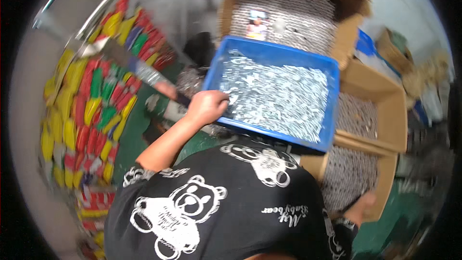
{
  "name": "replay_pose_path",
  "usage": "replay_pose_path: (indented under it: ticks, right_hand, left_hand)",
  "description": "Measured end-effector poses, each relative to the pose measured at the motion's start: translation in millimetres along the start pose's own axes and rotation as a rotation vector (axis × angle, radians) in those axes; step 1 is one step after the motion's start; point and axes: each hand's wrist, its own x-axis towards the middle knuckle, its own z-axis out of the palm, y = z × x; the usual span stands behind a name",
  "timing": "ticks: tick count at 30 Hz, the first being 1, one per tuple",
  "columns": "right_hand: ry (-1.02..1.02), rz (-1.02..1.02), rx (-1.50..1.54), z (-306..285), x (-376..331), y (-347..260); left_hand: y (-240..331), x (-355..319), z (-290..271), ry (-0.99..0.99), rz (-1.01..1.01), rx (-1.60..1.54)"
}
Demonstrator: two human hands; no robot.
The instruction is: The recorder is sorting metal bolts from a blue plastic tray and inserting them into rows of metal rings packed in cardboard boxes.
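In front of me a blue plastic tray (275,47) holds a spread of small, shiny, silvery pieces (284,96), too blurred to name. At its left side, my left hand (208,107) reaches over the rim, with fingers curled together near the pieces. Whatever those fingers hold, if anything, is hidden. Far to the lower right, my right hand (363,207) is at the near edge of a cardboard box (385,183) filled with small grey-brown pieces (349,175). Motion smears its fingers, and a dark streak beside them cannot be made out.
Beyond the tray stands a large cardboard box (353,31) of similar pieces, with a lit phone (258,24) on top. Another filled carton (392,115) stands right. Many red, yellow and green packets (91,110) line the left. A blurred metal bar (137,66) juts toward the tray.
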Motion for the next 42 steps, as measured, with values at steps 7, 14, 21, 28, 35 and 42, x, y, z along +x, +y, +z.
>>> replay_pose_path:
  ticks: [7, 14, 21, 28, 35, 42]
  right_hand:
    - [0.130, 0.484, 0.619, -95, -22, -74]
    - [0.274, 0.358, 0.406, -125, -24, -85]
    - [0.357, 0.196, 0.659, -80, -5, -82]
    - [-0.230, 0.315, 0.981, -137, -18, -86]
    - [-0.084, 0.262, 0.871, -99, -8, -77]
    - [0.122, 0.198, 0.636, -95, -38, -100]
  left_hand:
    - [21, -15, -28, -0.038, -0.061, 0.110]
    - [18, -13, -24, -0.057, -0.046, 0.150]
    - [16, -14, -24, -0.050, -0.040, 0.156]
    - [18, -13, -22, -0.051, -0.046, 0.169]
    - [16, -15, -23, -0.055, -0.045, 0.141]
    - [18, -10, -22, -0.052, -0.038, 0.097]
